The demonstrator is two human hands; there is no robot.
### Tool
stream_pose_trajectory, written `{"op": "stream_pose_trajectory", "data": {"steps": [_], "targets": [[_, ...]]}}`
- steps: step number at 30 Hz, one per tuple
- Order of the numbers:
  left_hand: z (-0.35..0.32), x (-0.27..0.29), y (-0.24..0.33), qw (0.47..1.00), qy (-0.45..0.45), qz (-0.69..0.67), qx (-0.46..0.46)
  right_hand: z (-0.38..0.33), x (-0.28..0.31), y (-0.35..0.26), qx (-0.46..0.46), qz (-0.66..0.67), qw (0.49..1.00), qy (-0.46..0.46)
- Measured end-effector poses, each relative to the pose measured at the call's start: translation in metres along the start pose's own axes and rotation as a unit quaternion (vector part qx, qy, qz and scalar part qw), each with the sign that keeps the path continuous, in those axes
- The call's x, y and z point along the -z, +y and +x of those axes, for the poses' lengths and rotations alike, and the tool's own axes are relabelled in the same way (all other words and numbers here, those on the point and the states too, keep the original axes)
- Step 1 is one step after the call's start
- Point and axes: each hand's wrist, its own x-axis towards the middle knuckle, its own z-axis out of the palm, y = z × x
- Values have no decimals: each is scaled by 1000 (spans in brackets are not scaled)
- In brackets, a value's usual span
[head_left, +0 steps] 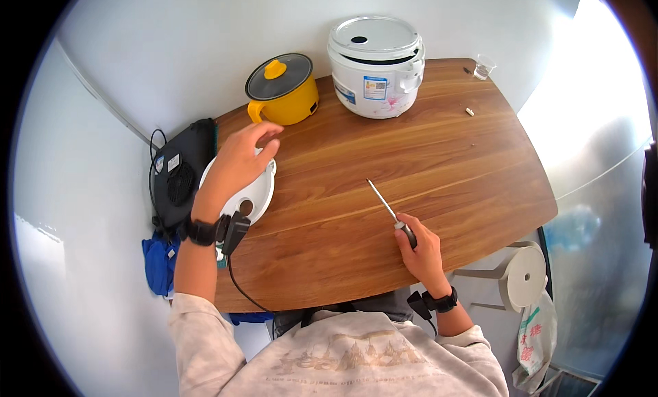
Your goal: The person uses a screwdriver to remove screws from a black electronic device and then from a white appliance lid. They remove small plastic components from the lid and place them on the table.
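Note:
My right hand (419, 250) is closed around the handle of a screwdriver (382, 199), its metal shaft pointing up and left over the table. Farther left, my left hand (245, 156) hovers with fingers bent and thumb apart, nothing visible between them. Under that hand and wrist lies a round white plastic part (263, 193) with a hole near its front edge; my arm hides some of it. Just beyond my left fingertips stands a yellow electric pot (293, 104) with a dark lid. A white rice cooker (377, 92) stands beside it, its top cover sitting unevenly.
On the wooden table (473, 171), a clear plastic cup (484, 69) and a small white piece (469, 112) lie far right. A black appliance (177, 184) with a vent and cord rests at the left edge, above blue cloth (159, 265). A stool (525, 277) stands right.

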Motion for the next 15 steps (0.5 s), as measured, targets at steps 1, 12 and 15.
{"op": "stream_pose_trajectory", "data": {"steps": [1,12,15], "targets": [[16,2,17,1000,-23,2,-10,-1,0,3,2,2,1000,10],[186,-53,70,962,79,117,-232,-2,6,0,-8,45,999,-10],[200,-67,79,959,88,156,-218,-2,9,0,-16,51,998,-15]]}}
